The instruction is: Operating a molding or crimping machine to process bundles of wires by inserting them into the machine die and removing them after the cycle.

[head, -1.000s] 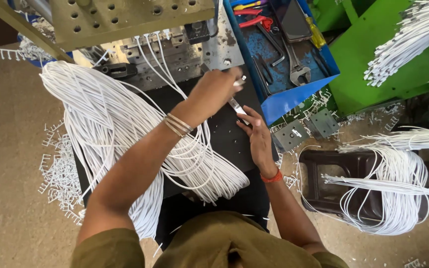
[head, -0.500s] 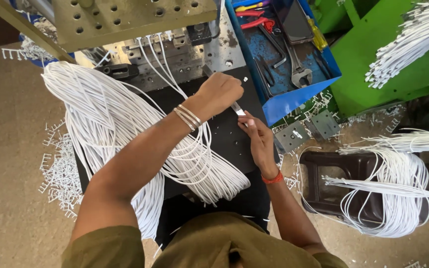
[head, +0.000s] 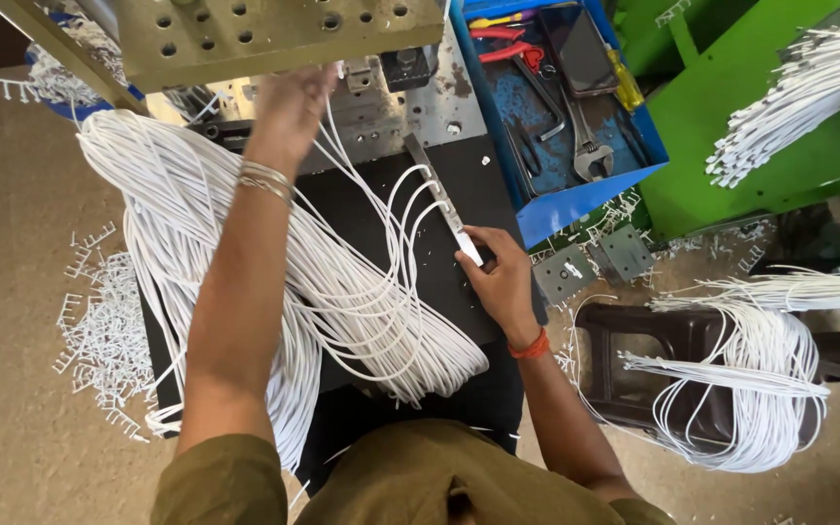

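A worker seated at a black table [head: 459, 175] handles a flat metal bar [head: 442, 199] carrying several white cables [head: 410, 209]. The right hand [head: 500, 277] pinches the near end of the bar, its grip closed on it between thumb and fingers, close to the table's right edge. The bar slants up and away toward the grey steel plate [head: 410, 107] of a machine. The cables curve off the bar's left side in smooth loops and join a thick bundle of white cable [head: 245, 282] that drapes across the table and spills over its left and near edges.

The left hand [head: 289, 107] is raised to the underside of a perforated olive-coloured metal block [head: 274, 34], with bangles [head: 264, 180] on the wrist; thin white cables run up beside it, but whether its grip holds any cannot be told. Bare table shows only in the dark patch between the bundle and the bar.

To the right, a blue plastic tray [head: 576, 199] holds a wrench, pliers and a screwdriver. Beyond it stands a green frame [head: 731, 165] bearing more cables, and a dark stool [head: 653, 369] carries another hank. White plastic offcuts [head: 99, 331] litter the sandy floor at left.
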